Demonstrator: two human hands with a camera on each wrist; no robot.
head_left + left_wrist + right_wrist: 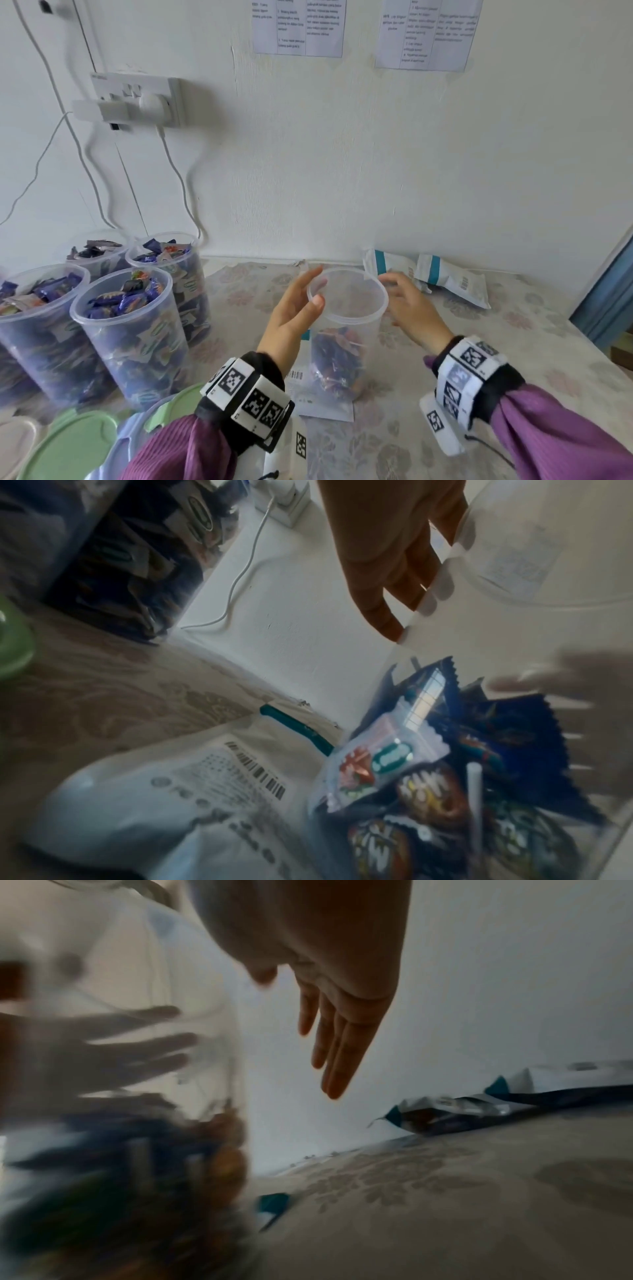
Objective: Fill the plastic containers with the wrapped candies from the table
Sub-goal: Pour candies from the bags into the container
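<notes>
wrists (pixel 248 387) foreground | hands (pixel 296 308) flank container (pixel 347 329) | candies (pixel 337 359) low

- the table (pixel 445 428) in front of me wears a pale floral cloth and butts against the wall at its far edge.
- four filled clear containers (pixel 130 329) of wrapped candies stand together at the left edge.
- green lids (pixel 72 442) lie at the near left corner.
- a partly filled container (pixel 346 329) stands mid-table, touching a flat white packet (pixel 318 401).
- white-and-teal bags (pixel 445 277) lie along the far edge, right of centre.
</notes>
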